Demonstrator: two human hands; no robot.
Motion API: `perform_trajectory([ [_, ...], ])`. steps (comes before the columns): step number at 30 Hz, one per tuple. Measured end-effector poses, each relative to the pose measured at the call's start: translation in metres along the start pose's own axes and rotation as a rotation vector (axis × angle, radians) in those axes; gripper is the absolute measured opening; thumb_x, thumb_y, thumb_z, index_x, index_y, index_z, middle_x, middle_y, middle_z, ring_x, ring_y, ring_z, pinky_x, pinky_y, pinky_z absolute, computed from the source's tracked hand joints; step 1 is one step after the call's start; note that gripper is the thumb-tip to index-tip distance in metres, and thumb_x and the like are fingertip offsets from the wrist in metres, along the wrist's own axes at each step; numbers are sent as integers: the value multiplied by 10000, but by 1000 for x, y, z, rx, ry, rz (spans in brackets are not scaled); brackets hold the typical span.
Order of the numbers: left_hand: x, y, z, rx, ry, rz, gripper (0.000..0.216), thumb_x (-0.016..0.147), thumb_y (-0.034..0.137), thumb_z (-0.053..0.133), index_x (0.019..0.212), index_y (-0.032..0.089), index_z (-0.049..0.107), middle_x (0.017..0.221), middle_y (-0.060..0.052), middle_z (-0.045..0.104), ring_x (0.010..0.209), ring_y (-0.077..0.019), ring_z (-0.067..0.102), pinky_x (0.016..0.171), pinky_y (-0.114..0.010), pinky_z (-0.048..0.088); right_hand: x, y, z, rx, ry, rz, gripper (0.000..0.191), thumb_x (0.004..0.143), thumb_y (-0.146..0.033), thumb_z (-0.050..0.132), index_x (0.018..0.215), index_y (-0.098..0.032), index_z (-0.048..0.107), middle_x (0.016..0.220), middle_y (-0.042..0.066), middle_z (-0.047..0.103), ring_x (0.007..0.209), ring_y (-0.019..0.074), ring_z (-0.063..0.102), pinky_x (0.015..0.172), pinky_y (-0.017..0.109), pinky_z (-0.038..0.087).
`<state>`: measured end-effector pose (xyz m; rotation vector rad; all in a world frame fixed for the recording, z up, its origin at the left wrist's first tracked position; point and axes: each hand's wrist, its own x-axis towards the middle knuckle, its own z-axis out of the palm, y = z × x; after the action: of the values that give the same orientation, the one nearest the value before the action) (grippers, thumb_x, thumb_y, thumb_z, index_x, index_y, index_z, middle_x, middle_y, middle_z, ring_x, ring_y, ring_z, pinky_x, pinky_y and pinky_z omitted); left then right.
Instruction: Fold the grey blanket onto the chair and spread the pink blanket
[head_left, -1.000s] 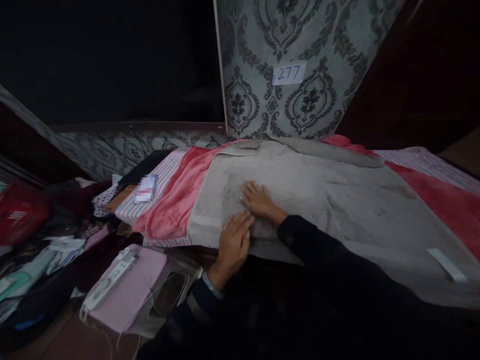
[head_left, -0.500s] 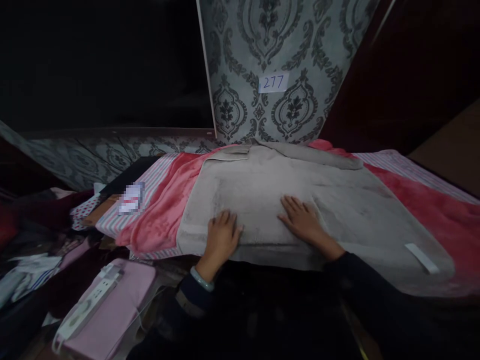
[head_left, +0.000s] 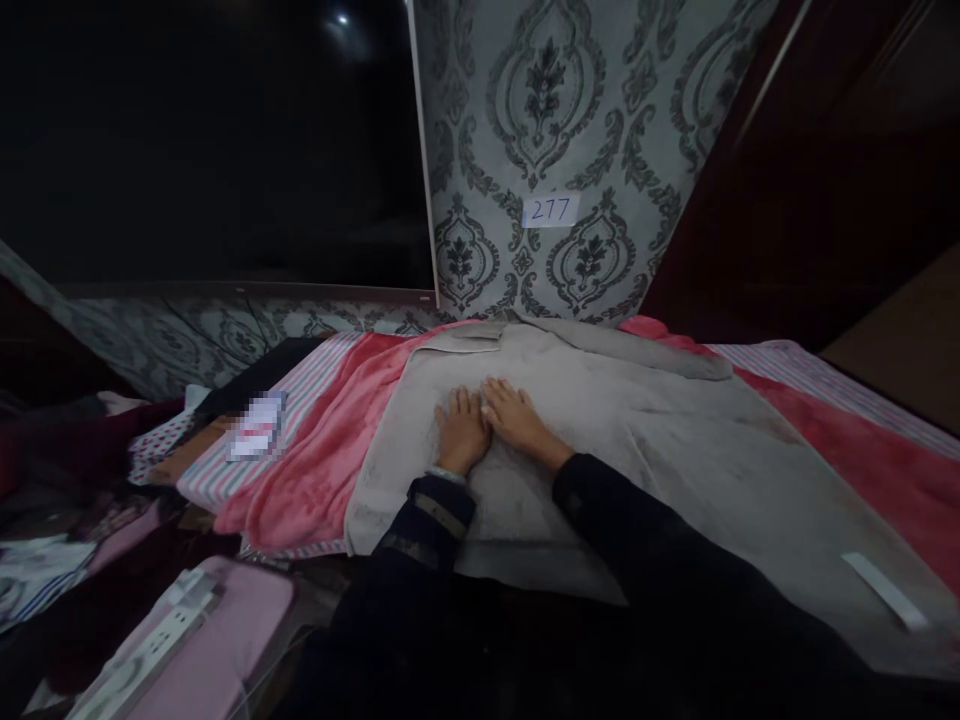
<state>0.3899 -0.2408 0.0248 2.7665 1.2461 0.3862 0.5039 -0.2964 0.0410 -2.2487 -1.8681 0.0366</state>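
Observation:
A wide light-grey cloth (head_left: 555, 360), apparently a thick plush fabric with a folded strip along its far edge, lies spread in front of me. My left hand (head_left: 462, 434) rests flat on its left half, fingers spread. Close beside it, my right hand (head_left: 517, 414) also lies flat on the cloth, its fingers stretched toward the far left. The two hands touch or nearly touch at the thumbs. Neither holds anything. A white strip (head_left: 885, 590) sits on the cloth near its right front corner.
Under the grey cloth lies a pink-red blanket (head_left: 322, 450) on a striped sheet (head_left: 217, 465). To the front left are a pink board (head_left: 247, 610) with a white power strip (head_left: 154, 640) and heaped clothes (head_left: 45, 570). Behind stand a dark television (head_left: 225, 150) and a patterned wall (head_left: 547, 100).
Both hands have slid farther away across the cloth. My right hand has moved left, so the hands are now side by side. The view has tipped up slightly.

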Motion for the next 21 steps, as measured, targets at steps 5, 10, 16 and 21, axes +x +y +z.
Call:
perform_trajectory([
  [5,1,-4,2,30,-5,17,575,1019,306,323,1558,123,404,1652,-199,325,1544,-362,253,1177,-680,270,6,19,23,-17,7,15,624,1074,-485,248,1606,-171,343,1666,89,292,1545,268,223,1242,505,201],
  [10,6,-4,2,47,-5,18,591,1018,363,359,1558,128,403,1649,-205,326,1539,-369,260,1176,-684,271,-3,62,15,-85,65,190,633,1065,-531,284,1582,-183,393,1640,120,346,1523,307,272,1221,547,218],
  [16,6,-3,-1,47,-29,7,598,1014,362,358,1567,138,391,1660,-200,304,1546,-368,243,1175,-678,283,-31,122,8,-82,109,341,587,1053,-501,327,1562,-230,434,1634,113,363,1513,358,276,1182,621,261],
  [21,6,-4,-2,28,-29,7,605,1010,373,356,1568,141,391,1664,-193,301,1550,-362,231,1183,-672,270,-65,165,11,160,175,477,608,1021,-469,364,1567,-208,412,1641,132,341,1506,356,302,1187,646,254],
])
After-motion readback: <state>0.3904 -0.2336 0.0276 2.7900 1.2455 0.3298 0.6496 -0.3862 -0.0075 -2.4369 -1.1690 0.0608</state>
